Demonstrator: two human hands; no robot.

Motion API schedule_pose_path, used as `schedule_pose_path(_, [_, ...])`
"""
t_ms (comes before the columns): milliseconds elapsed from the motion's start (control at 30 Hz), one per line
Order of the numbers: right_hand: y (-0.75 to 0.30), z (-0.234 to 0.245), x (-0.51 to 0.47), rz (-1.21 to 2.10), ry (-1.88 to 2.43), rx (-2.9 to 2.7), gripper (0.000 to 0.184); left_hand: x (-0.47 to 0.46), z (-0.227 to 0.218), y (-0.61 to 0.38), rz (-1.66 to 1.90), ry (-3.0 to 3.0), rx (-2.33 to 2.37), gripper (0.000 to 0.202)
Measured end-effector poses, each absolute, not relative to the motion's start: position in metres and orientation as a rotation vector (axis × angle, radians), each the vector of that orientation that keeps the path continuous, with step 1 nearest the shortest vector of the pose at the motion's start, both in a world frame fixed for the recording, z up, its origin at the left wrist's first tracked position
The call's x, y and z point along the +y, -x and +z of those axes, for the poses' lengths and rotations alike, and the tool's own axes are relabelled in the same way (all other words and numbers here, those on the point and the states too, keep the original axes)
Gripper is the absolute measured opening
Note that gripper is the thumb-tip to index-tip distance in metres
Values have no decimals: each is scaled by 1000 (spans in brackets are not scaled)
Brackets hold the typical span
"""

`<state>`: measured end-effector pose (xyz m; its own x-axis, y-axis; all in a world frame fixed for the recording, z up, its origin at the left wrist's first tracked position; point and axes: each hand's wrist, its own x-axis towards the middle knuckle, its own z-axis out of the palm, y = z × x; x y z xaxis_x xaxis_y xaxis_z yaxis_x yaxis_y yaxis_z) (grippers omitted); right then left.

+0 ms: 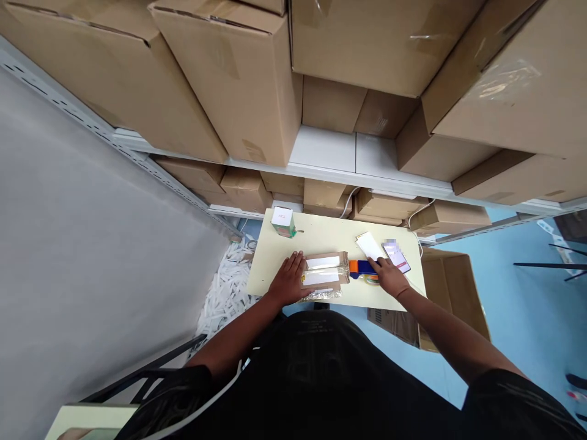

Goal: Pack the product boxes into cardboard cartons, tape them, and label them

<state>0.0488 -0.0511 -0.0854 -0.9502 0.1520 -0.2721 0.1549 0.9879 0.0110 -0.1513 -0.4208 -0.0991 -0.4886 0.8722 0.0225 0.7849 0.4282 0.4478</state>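
A small brown parcel [326, 274] with two white labels and a clear film wrap lies on the pale yellow table [321, 238]. My left hand [288, 281] rests flat on the parcel's left end with its fingers spread. My right hand [389, 276] is closed round the handle of an orange and blue tape dispenser [362, 267], whose head touches the parcel's right end.
A small white and green box [283, 221] stands at the table's far left. A white slip [369, 245] and a phone [396, 256] lie at the far right. An open cardboard box [452, 293] sits on the blue floor. Shelves of cardboard boxes rise behind. White paper strips [224, 293] litter the floor.
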Motion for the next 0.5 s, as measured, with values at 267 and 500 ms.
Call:
schedule_pose_path(267, [-85, -136, -99, -719, -978, 2416, 59, -427, -101, 157, 950, -1328, 2292, 83])
schedule_pose_path(500, [-82, -144, -113, -675, -1504, 2242, 41, -422, -114, 148, 1406, -578, 2325, 68])
